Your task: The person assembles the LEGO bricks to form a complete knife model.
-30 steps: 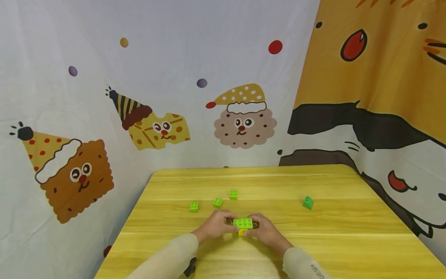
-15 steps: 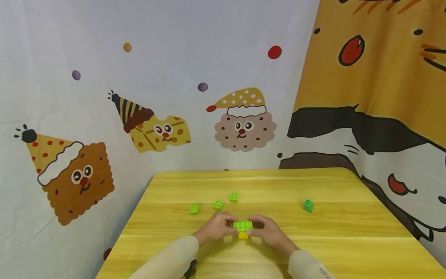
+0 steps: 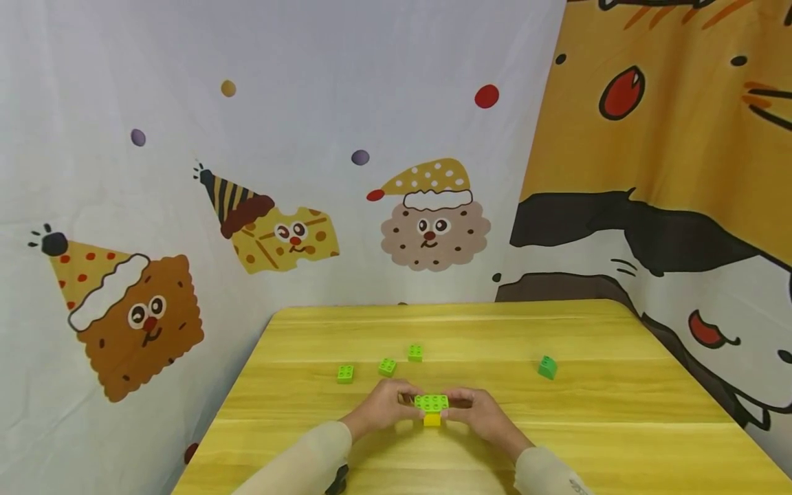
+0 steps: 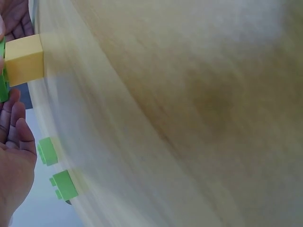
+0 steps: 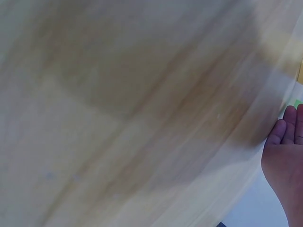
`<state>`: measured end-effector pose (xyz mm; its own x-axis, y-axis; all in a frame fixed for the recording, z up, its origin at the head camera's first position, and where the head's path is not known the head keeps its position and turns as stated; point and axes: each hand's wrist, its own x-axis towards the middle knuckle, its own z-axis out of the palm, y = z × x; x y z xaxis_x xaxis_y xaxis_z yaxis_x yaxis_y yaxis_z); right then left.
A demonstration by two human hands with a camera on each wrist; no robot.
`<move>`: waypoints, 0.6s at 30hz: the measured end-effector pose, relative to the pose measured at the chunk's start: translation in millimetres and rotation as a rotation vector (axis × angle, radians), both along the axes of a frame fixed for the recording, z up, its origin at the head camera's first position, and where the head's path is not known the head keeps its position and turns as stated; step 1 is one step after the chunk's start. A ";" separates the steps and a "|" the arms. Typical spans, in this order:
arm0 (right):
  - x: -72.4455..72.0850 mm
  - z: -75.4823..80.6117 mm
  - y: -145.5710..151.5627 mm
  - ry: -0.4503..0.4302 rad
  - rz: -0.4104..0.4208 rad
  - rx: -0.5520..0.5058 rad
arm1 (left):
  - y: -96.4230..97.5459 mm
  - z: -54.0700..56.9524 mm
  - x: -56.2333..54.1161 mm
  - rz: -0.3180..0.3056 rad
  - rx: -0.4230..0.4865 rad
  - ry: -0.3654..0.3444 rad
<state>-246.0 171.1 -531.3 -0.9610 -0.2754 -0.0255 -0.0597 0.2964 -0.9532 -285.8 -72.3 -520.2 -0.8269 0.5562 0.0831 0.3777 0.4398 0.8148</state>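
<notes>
A wide, eight-studded lime-green plastic brick is held studs up, midway between the left and right edges of the yellow wood-grain bench. Its left end is pinched between the fingers and thumb of the left hand, its right end likewise by those of the right hand. A smaller yellow plastic block is seen touching its underside. Nearer the far edge, three small four-studded lime-green plastic bricks are scattered leftward, and a darker green, sloped plastic brick is placed toward the right edge.
</notes>
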 end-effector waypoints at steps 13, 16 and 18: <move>-1.1 -2.3 0.7 -0.002 0.027 0.001 | -0.2 -6.3 -0.7 0.008 0.011 -0.004; -2.0 -0.3 1.4 0.011 0.024 0.008 | 1.3 -5.5 -1.7 0.010 0.010 0.001; -3.1 -0.1 2.3 0.021 0.017 0.016 | 2.7 -5.1 -3.1 0.014 0.009 0.002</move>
